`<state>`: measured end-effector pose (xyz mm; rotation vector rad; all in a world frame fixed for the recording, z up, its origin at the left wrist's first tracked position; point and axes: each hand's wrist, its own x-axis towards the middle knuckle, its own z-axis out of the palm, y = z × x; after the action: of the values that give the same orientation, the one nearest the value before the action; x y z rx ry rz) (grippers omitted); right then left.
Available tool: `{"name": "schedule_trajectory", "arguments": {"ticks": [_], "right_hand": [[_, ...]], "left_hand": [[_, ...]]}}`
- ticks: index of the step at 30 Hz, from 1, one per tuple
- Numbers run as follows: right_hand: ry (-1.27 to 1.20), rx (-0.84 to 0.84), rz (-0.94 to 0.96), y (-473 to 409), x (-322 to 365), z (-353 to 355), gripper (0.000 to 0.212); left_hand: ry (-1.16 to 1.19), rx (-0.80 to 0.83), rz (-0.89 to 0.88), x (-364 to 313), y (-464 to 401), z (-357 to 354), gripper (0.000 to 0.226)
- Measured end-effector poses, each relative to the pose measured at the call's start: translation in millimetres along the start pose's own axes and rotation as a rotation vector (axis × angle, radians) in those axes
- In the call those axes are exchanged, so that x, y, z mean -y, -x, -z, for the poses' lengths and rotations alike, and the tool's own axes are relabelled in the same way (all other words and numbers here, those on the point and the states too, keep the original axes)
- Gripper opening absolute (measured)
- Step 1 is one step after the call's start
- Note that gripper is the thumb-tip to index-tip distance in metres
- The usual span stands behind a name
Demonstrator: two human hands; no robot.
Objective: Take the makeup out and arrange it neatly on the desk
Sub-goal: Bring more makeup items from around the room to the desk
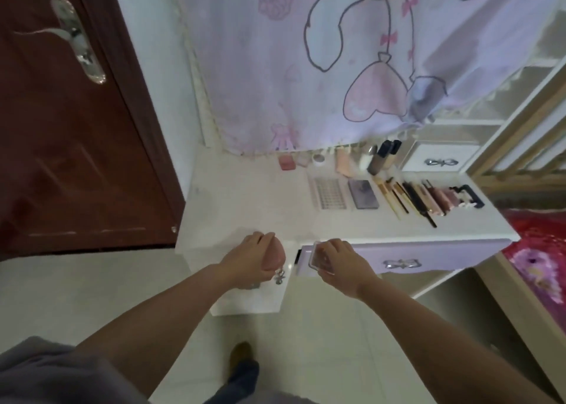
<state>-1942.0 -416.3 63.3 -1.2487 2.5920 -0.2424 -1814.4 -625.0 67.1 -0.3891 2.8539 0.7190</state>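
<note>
Gripped: pink sponge (277, 255) in curled left hand (249, 258), clear flat case (321, 258) pinched by right hand (340, 258), both at the desk (245, 201) front edge; step, apparently carrying items over; next, placing them beside the brush row (410, 197).

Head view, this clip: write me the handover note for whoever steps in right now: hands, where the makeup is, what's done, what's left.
Left hand: holds a pink makeup sponge at the desk's front edge.
Right hand: has a grip on a clear flat case, in front of the lilac drawer.
Done: on the desk, a back row of compacts and bottles; in front, a lash tray, a grey palette, and brushes and pencils side by side.
Left: set down the sponge and case neatly. Whether more remains inside cannot be seen.
</note>
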Motion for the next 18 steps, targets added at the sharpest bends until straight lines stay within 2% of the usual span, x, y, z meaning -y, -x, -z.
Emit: {"name": "schedule_trajectory", "arguments": {"ticks": [5,10,14,18], "right_hand": [[-0.034,-0.03,-0.121,-45,-35,18,0.046],[-0.033,0.038,-0.183,-69,-83,19,0.045],[-0.03,0.123,-0.13,-91,-111,16,0.045],[0.017,0.172,0.0,-114,-131,15,0.046]], "left_hand": [[-0.022,0.075,-0.098,-8,-82,20,0.085],[0.036,0.13,-0.166,-38,-144,5,0.082],[0.054,0.144,-0.129,-48,-169,-15,0.078],[-0.041,0.14,-0.145,-50,-185,-28,0.079]]}}
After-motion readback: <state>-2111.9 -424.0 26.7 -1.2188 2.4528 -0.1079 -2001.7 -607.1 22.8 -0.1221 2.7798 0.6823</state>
